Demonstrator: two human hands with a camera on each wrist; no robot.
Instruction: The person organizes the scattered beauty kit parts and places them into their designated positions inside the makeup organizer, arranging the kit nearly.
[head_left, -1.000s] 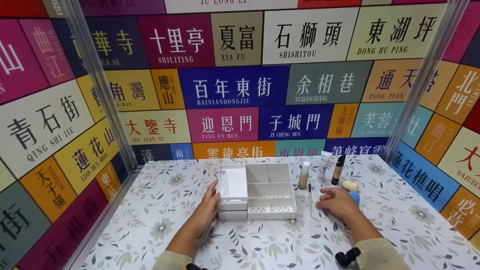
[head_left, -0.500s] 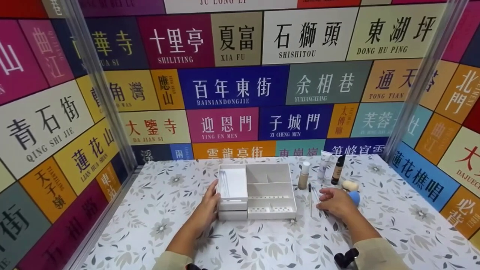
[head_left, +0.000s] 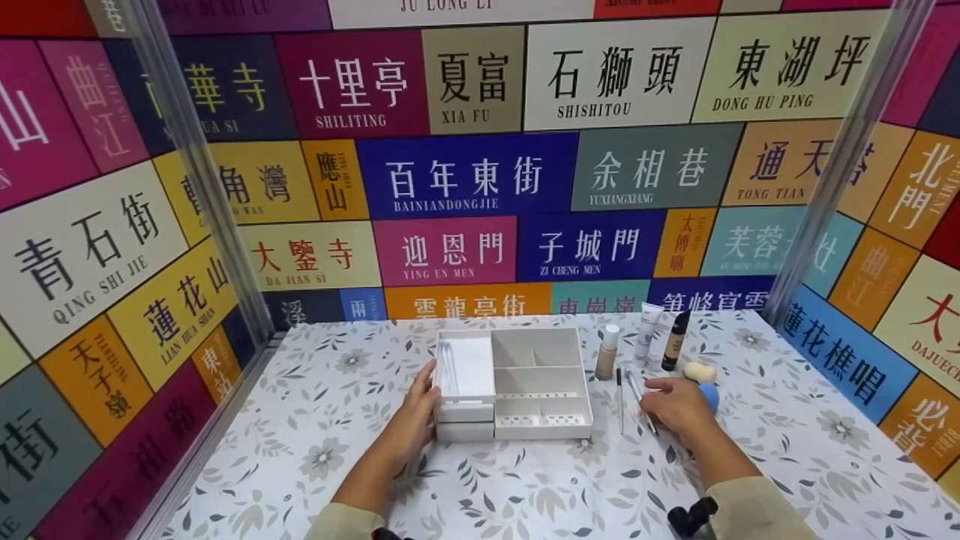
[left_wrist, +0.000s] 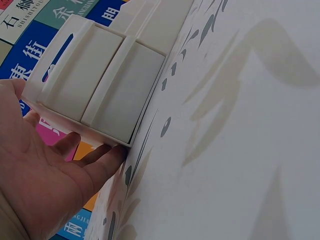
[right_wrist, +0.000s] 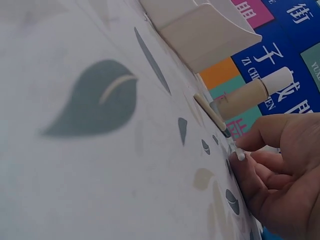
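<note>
A white desktop organizer (head_left: 540,433) with open compartments and small drawers stands on the table. My left hand (head_left: 415,412) touches its left side; in the left wrist view the fingers (left_wrist: 107,165) lie against the side wall beside two drawer fronts (left_wrist: 125,90). To the right, my right hand (head_left: 675,405) is low at the tabletop. Its thumb and forefinger pinch a slim white stick-like item, whose pale end (right_wrist: 240,154) shows in the right wrist view; its kind is unclear. A thin dark-tipped brush-like stick (head_left: 620,405) lies just left of that hand.
Behind the right hand stand a foundation bottle (head_left: 607,351) with white cap, a pale tube (head_left: 647,334) and a black-capped bottle (head_left: 675,343). A cream sponge (head_left: 700,370) and a blue sponge (head_left: 709,394) lie beside it. Patterned walls enclose the floral tabletop (head_left: 540,495).
My right hand has shifted slightly to the right, and more of the slim items by its fingertips shows. The left hand and the organizer have stayed put.
</note>
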